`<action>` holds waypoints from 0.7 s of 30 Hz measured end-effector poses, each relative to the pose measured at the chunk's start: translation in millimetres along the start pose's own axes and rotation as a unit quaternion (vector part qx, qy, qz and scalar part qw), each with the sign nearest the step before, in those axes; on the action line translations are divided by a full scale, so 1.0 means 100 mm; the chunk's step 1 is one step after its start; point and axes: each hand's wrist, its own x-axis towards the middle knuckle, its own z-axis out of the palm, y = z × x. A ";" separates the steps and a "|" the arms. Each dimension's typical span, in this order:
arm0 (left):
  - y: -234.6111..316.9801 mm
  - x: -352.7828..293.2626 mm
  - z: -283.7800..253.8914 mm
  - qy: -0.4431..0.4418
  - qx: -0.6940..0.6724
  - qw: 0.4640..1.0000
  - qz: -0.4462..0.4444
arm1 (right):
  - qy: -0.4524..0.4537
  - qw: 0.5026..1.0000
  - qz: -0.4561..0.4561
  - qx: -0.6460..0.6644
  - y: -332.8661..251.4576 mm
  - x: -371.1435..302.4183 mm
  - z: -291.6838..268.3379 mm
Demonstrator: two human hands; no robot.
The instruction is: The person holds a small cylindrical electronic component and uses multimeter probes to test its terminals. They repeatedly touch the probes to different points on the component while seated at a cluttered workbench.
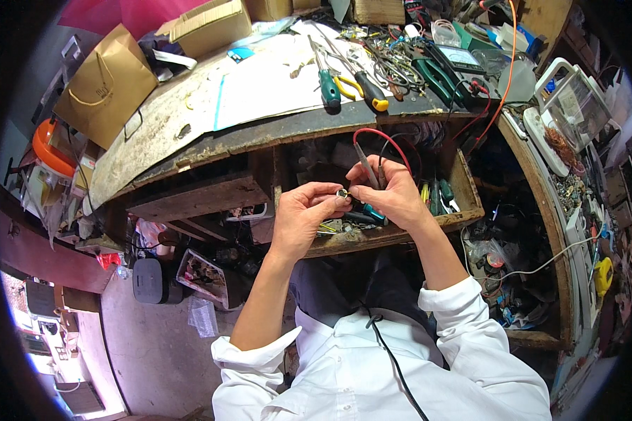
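Over the open drawer, my left hand (303, 214) pinches a small round metal part (342, 194) between thumb and fingertips. Its exact kind is too small to make out. Close beside it, my right hand (395, 200) is closed around a grey test probe (363, 163) with a red lead (390, 138) looping up from it. A second, darker probe (381, 170) with a black lead shows between the same fingers. The probe tips are hidden by my fingers, so contact with the part cannot be seen. An analog multimeter (461, 57) lies on the bench at the right.
The wooden drawer (400, 238) beneath my hands holds several tools. On the workbench (168, 144) lie white paper (260, 91), a green screwdriver (328, 88), a black-and-yellow screwdriver (372, 91) and green-handled pliers (432, 78). An orange cable (510, 63) hangs at right; a paper bag (109, 84) stands left.
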 end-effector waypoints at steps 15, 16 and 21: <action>0.00 0.00 -0.01 -0.001 0.010 1.000 0.005 | 0.007 1.000 0.014 -0.012 0.02 0.00 -0.01; 0.02 0.00 0.00 0.001 0.012 1.000 0.006 | -0.002 1.000 0.010 0.006 0.01 0.00 0.00; 0.02 0.00 0.01 0.013 0.006 1.000 0.020 | -0.028 0.999 -0.014 0.017 0.07 0.02 0.00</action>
